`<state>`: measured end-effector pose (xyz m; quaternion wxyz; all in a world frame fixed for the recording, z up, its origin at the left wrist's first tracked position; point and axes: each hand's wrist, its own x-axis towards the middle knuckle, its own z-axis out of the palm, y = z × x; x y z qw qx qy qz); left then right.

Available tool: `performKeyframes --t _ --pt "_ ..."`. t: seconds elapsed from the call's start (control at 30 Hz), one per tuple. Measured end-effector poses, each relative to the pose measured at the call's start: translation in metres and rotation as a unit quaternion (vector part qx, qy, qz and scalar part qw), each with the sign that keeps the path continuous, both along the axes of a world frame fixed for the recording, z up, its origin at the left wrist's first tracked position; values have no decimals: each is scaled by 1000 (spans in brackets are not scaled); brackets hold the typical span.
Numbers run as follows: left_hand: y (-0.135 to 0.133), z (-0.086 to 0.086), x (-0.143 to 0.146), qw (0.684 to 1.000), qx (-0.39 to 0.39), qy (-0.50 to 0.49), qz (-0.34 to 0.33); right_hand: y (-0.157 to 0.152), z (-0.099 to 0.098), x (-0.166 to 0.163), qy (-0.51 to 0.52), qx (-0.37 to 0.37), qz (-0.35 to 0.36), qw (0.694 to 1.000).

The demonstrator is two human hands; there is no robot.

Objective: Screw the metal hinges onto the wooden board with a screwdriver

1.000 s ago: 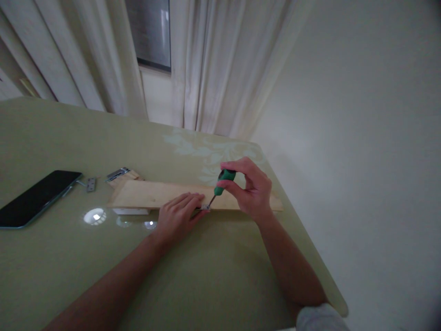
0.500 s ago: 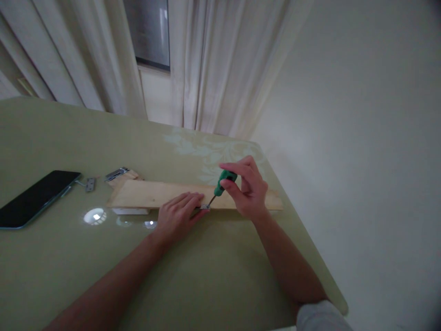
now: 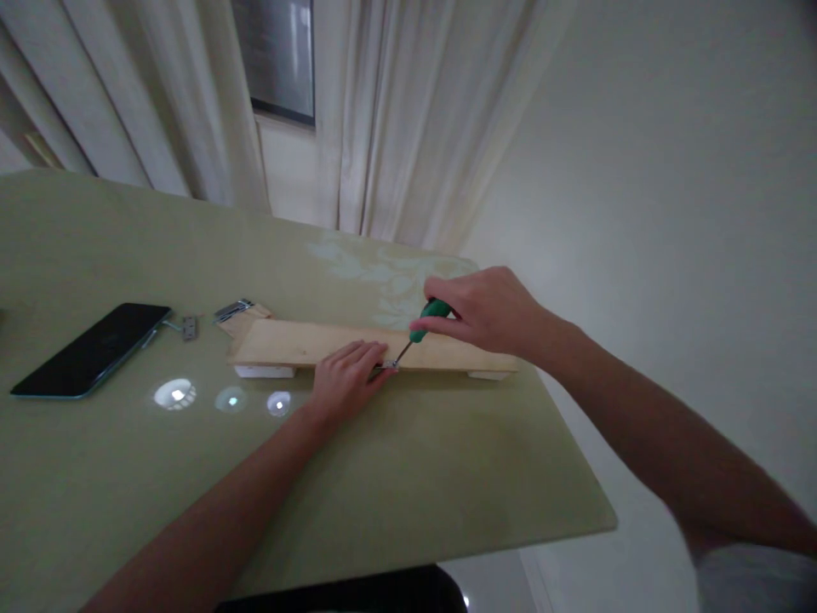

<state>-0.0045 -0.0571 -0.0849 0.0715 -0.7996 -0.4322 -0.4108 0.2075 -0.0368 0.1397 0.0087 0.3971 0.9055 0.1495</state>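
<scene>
A light wooden board [image 3: 299,342] lies lengthwise across white blocks [image 3: 265,372] on the table. My left hand [image 3: 345,375] rests at its near edge, fingers on top and thumb below, gripping a small metal hinge [image 3: 386,366] against that edge. The fingers partly hide the hinge. In my right hand [image 3: 491,306] is a green-handled screwdriver [image 3: 437,308], held at a slant. Its shaft points down and left, with the tip at the hinge. Whether a screw sits under the tip is too small to tell.
Left of the board lie a black-screened phone or tablet [image 3: 95,349], a loose metal hinge [image 3: 190,328], and several metal pieces [image 3: 233,311] on small wood scraps [image 3: 246,320]. The green table [image 3: 414,477] ends at the right near a pale wall. Curtains [image 3: 408,119] hang behind.
My right hand has turned, its wrist and forearm swinging up and out to the right around the screwdriver. The tip stays at the hinge, and my left hand keeps its hold. The view has shifted slightly.
</scene>
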Motion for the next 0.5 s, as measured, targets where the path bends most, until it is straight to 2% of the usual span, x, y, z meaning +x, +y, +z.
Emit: performKeyframes --t 0.07,0.1,0.17,0.23,0.27,0.3,0.33,0.37,0.4,0.43,0.47,0.5 --pt "0 0 0 1000 -14 1 2 1 11 -12 -101 42 -66 992" --pt "0 -1 0 1000 -19 1 3 2 17 -16 -146 42 -57 987" --pt "0 -1 1 1000 -19 2 3 3 28 -20 -231 19 42 972" --pt "1 -1 1 1000 -12 2 1 4 35 -24 -300 -19 174 938" --pt "1 -2 1 1000 -9 2 0 5 37 -26 -318 -33 203 926" --pt "1 -2 2 1000 -7 3 -1 5 36 -30 -324 -43 197 924" --pt "2 -2 2 1000 -9 3 0 5 35 -34 -315 -43 139 938" --pt "2 -2 2 1000 -11 4 1 5 33 -39 -290 -38 49 955" --pt "2 -2 2 1000 -14 5 1 4 31 -44 -263 -38 -44 963" --pt "3 -3 2 1000 -16 6 1 5 30 -48 -248 -59 -101 962" --pt "3 -3 2 1000 -19 5 0 6 31 -52 -242 -81 -128 958" --pt "3 -3 2 1000 -21 3 -1 8 33 -54 -249 -95 -120 956"
